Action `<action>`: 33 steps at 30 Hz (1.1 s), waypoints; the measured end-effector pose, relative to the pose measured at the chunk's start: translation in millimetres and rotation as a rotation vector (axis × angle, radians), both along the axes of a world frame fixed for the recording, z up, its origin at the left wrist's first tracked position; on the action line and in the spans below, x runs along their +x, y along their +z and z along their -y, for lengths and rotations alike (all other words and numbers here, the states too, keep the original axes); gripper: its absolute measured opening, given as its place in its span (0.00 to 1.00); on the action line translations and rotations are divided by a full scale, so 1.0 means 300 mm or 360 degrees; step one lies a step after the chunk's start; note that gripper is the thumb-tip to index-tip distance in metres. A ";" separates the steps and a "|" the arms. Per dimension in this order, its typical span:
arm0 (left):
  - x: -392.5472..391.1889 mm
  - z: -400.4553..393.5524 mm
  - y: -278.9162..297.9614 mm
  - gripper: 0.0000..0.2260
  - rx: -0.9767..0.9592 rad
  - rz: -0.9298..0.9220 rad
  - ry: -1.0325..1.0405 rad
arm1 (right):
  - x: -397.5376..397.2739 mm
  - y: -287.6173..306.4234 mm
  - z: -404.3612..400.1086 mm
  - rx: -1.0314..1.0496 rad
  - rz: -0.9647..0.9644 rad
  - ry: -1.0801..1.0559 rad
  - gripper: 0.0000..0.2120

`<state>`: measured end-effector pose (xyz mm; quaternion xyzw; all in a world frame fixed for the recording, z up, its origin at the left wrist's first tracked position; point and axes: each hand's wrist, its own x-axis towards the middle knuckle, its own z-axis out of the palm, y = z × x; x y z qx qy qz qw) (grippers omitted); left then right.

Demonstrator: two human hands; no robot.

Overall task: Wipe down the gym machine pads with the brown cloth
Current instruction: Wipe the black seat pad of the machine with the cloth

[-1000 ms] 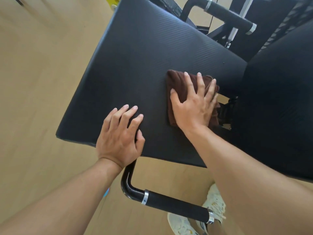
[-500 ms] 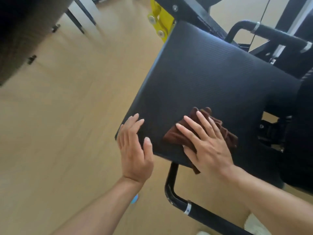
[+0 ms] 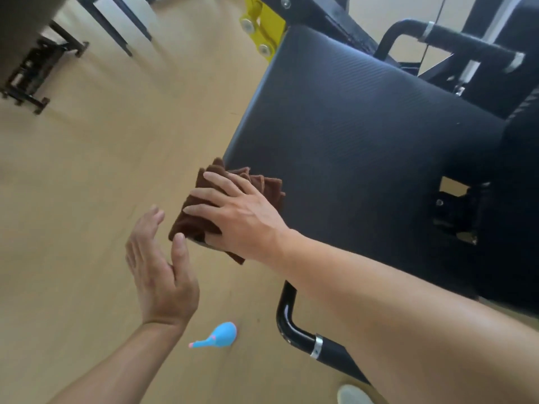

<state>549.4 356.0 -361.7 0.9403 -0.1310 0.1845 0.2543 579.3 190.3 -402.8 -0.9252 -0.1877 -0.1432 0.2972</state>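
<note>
The black seat pad (image 3: 364, 135) of the gym machine fills the right half of the head view. A folded brown cloth (image 3: 201, 220) hangs over the pad's near left corner. My right hand (image 3: 242, 217) lies flat on top of the cloth and presses it against that corner, fingers spread. My left hand (image 3: 160, 272) hovers just left of the cloth, off the pad, with fingers apart and nothing in it. A second black pad (image 3: 522, 199) stands at the far right edge.
A black handle bar (image 3: 309, 336) with a silver ring runs below the pad. A blue and pink bottle (image 3: 218, 336) lies on the tan floor near it. A yellow bracket (image 3: 262, 21) and black frame sit behind the pad. Another handle (image 3: 455, 42) is top right. A dark bench frame (image 3: 32, 74) is top left.
My right hand slid the cloth from the middle of the pad to its near left corner, partly over the edge. My left hand lifted off the pad and now hangs beside it.
</note>
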 end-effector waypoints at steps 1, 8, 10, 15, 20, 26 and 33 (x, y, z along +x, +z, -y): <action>0.002 0.027 0.004 0.19 0.0039 0.0005 -0.0087 | -0.034 -0.013 0.041 0.0058 -0.0047 -0.0111 0.23; 0.006 0.327 -0.045 0.19 0.0335 0.0013 -0.0859 | -0.432 -0.178 0.362 0.0160 -0.0378 -0.0946 0.27; 0.004 0.423 -0.080 0.20 0.0378 -0.0047 -0.0994 | -0.564 -0.228 0.414 0.0180 -0.0485 -0.1175 0.29; 0.079 0.616 -0.124 0.19 0.0478 -0.0127 -0.1027 | -0.758 -0.281 0.380 0.0338 -0.0731 -0.1694 0.35; 0.162 0.626 -0.149 0.21 0.0693 -0.0174 -0.0635 | -0.714 -0.305 0.349 0.0621 -0.0615 -0.1887 0.32; 0.150 0.629 -0.176 0.26 0.0898 -0.0121 -0.0564 | -0.495 -0.259 0.387 0.0690 -0.0462 -0.1965 0.25; 0.156 0.632 -0.188 0.28 0.1124 -0.0141 -0.0554 | -0.086 -0.163 0.573 0.0520 -0.0358 -0.1452 0.25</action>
